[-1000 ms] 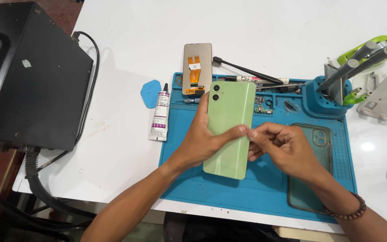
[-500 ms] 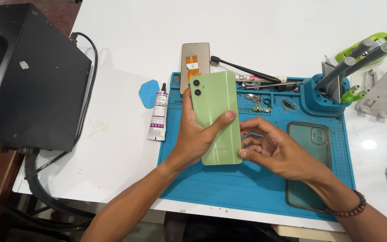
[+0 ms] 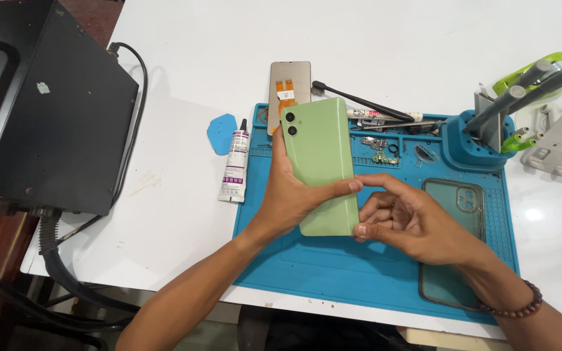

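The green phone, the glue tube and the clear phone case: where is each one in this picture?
green phone (image 3: 320, 156), head view, on the middle of its back cover.
glue tube (image 3: 235, 169), head view, on the middle of its white body.
clear phone case (image 3: 453, 201), head view, on its upper part near the camera cutout.

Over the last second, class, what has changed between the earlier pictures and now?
The green phone, held in the left hand, has turned from tilted to nearly upright. The right hand has slid from its middle to its lower right edge. The glue tube and clear case stayed put.
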